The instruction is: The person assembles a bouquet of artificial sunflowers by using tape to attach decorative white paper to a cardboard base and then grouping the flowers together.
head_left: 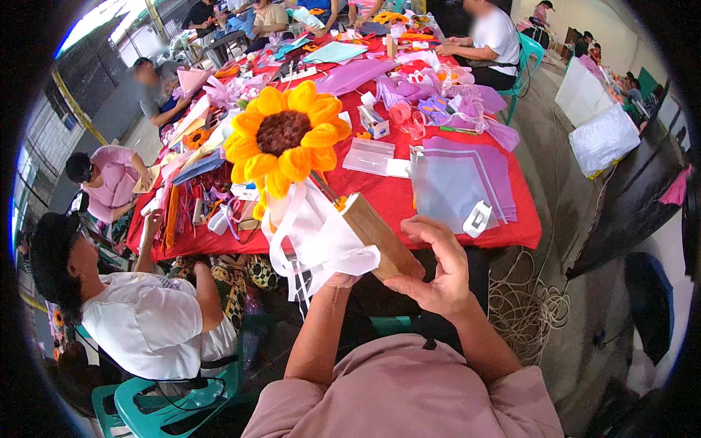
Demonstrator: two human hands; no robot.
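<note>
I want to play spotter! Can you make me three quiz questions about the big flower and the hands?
1. True or false: the sunflower has blue petals.
2. What colour is the tablecloth? A green, B red, C white.
3. Which hand grips the brown wrap from the side?

Key: 1 false, they are yellow. 2 B. 3 The right hand; the left hand is mostly hidden under white wrapping.

A craft workshop: red table (438,191) strewn with paper flowers (286,139).
</note>
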